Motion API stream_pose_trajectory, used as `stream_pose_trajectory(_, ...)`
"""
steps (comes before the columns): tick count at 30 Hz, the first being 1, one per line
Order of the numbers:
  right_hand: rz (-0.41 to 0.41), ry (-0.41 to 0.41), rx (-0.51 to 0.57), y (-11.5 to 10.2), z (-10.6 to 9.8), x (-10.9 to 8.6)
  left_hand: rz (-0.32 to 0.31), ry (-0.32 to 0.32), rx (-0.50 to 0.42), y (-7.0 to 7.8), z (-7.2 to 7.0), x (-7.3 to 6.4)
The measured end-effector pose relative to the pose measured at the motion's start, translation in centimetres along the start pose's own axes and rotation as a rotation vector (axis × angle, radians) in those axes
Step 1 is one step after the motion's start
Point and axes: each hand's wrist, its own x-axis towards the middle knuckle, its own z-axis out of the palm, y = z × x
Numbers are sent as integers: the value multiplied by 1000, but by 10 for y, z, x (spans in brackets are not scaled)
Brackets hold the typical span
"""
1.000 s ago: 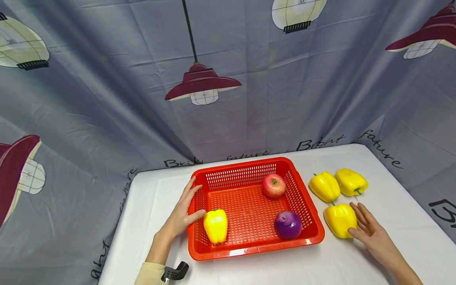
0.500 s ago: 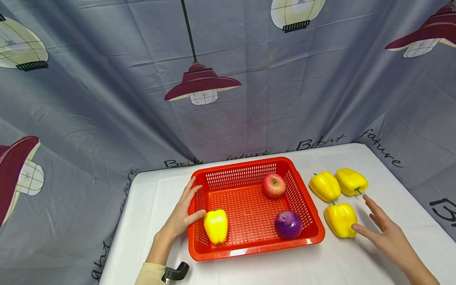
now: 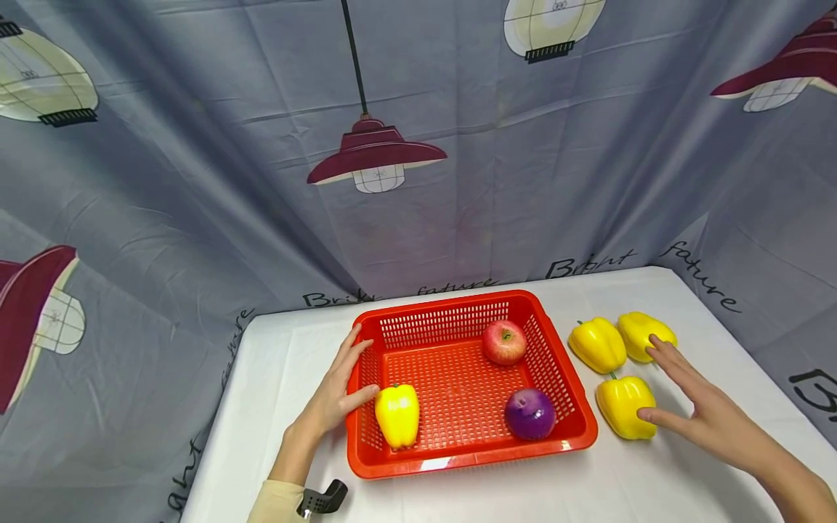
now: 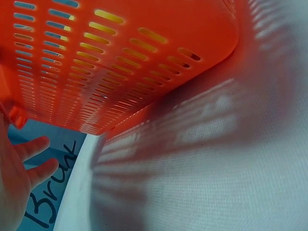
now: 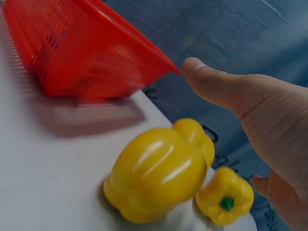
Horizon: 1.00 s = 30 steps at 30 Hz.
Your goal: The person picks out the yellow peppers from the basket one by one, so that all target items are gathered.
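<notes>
My left hand [image 3: 333,396] rests on the left rim of a red plastic basket [image 3: 471,459], fingers fairly straight and thumb over the edge. Inside the basket, a yellow bell pepper [image 3: 397,415] lies by that thumb, with a red apple [image 3: 504,342] and a round purple vegetable [image 3: 530,414] toward the right. My right hand [image 3: 709,414] is spread, holding nothing, above the bell peppers to the right. Its thumb overlaps the near pepper [image 3: 621,407] in the head view, and its fingertips overlap the far right pepper [image 3: 641,330]. Another yellow pepper [image 3: 596,345] lies beside them.
A white cloth covers the table [image 3: 294,363]. Grey curtain [image 3: 275,218] printed with lamps and lettering hangs behind and at both sides. A black strap [image 3: 320,501] circles my left wrist.
My right hand has drawn away from the near pepper, its fingers opening and shifting up and right toward the far right pepper. The left hand, basket and peppers have stayed in place.
</notes>
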Motion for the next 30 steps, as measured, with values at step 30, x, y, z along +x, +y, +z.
stream_pose_trajectory(30, -235, -404, -80, -72, 24, 110, -14, -12, 17, 1, -2, 1)
